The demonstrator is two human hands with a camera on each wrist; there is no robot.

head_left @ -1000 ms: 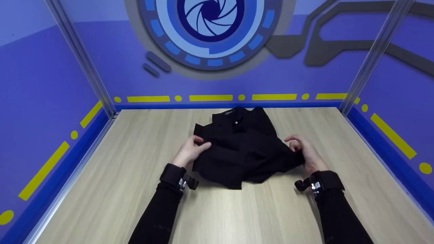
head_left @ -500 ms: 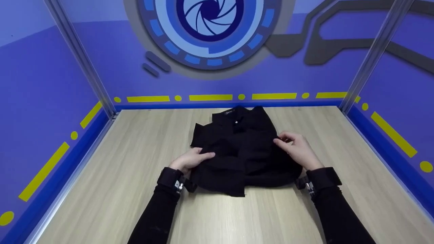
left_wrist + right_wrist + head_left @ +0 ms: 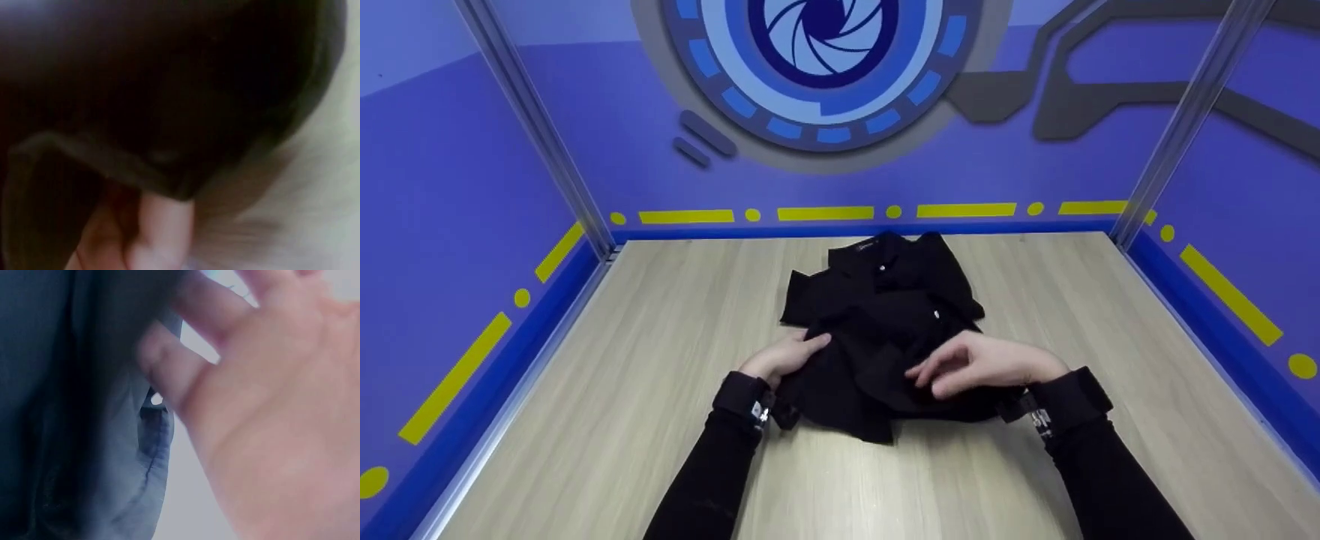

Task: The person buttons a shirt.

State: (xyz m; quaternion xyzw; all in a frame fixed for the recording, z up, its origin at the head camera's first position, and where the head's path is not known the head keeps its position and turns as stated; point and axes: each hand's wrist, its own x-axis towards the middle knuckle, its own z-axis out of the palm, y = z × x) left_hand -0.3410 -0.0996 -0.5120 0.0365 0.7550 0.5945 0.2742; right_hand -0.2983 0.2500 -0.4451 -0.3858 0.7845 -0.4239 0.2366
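Observation:
A black collared shirt (image 3: 840,386) lies partly folded on the wooden table, its collar (image 3: 892,251) toward the back wall. On the upper layer a small white button (image 3: 936,314) shows. My left hand (image 3: 780,358) pinches the shirt's left edge, thumb on top and the other fingers under the cloth; the left wrist view is blurred, with dark fabric (image 3: 169,84) covering the fingertips. Over the lower right of the shirt is my right hand (image 3: 990,364), fingers loosely bent and thumb apart. Fabric (image 3: 45,382) hangs close to its fingers in the right wrist view.
The pale wooden tabletop (image 3: 660,315) extends around the shirt on all sides. Blue-purple printed panels (image 3: 690,180) enclose it at the back and both sides, with metal posts (image 3: 1174,142) at the rear corners.
My right hand has moved left and toward me from the shirt's right edge, and the right part now lies folded inward, showing a button. The left hand moved slightly nearer me, still holding its edge.

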